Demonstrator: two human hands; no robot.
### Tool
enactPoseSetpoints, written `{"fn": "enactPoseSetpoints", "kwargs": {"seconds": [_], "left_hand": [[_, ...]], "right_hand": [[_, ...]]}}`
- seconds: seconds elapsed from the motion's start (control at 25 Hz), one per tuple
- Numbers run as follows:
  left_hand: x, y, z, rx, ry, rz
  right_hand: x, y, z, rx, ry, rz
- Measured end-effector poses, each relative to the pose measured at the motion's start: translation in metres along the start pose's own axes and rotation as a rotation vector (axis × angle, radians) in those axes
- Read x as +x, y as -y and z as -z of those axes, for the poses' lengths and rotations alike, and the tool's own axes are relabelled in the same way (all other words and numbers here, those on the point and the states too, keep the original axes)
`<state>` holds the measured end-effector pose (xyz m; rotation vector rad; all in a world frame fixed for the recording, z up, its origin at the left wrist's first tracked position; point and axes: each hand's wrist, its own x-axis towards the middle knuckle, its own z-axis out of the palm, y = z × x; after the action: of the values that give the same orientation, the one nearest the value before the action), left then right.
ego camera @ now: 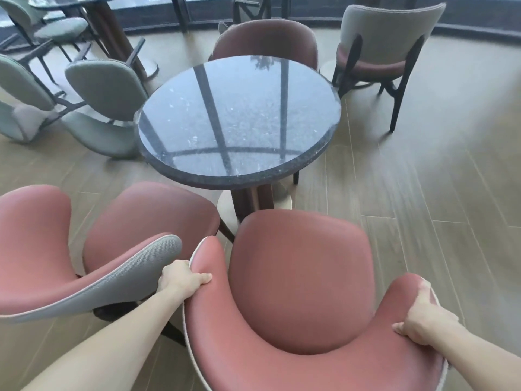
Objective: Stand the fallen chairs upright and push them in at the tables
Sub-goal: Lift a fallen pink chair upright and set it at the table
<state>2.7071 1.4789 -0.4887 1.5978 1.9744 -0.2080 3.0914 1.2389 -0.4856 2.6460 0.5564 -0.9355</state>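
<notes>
wood-look floor (423,165), round dark table (239,117) ahead. pink chair (298,277) upright, just short of table. left hand (180,277), right hand (425,320) clamp backrest wings. risk: push clips neighbour chair (112,235) touching left wing, or table pedestal (253,198). green chairs (107,108) look fallen at left.

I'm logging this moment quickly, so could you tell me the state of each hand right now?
Left hand: grips the left end of the pink chair's backrest.
Right hand: grips the right end of the same backrest.

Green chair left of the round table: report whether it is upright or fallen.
Fallen. The green chair lies on its side on the floor, seat and backrest both turned sideways, beside the round table.
</notes>
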Motion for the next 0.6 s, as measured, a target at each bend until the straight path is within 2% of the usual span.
{"fn": "enactPoseSetpoints", "kwargs": {"seconds": [0.2,0.32,0.4,0.48,0.56,0.6], "left_hand": [[0.006,0.022,0.013,0.092,0.008,-0.07],[-0.011,0.022,0.019,0.296,-0.065,-0.144],[-0.028,0.021,0.018,0.472,-0.167,-0.292],[-0.053,0.025,0.016,0.62,-0.201,-0.53],[-0.082,0.034,0.008,0.607,-0.102,-0.758],[-0.098,0.042,0.003,0.522,-0.001,-0.816]], "right_hand": [[-0.021,0.01,-0.022,-0.019,-0.055,-0.053],[-0.034,0.01,-0.028,0.0,-0.092,-0.053],[-0.047,0.013,-0.031,-0.037,-0.11,-0.059],[-0.072,0.018,-0.039,-0.161,-0.155,0.019],[-0.105,0.018,-0.055,-0.274,-0.242,0.172],[-0.123,0.018,-0.065,-0.24,-0.268,0.288]]}}
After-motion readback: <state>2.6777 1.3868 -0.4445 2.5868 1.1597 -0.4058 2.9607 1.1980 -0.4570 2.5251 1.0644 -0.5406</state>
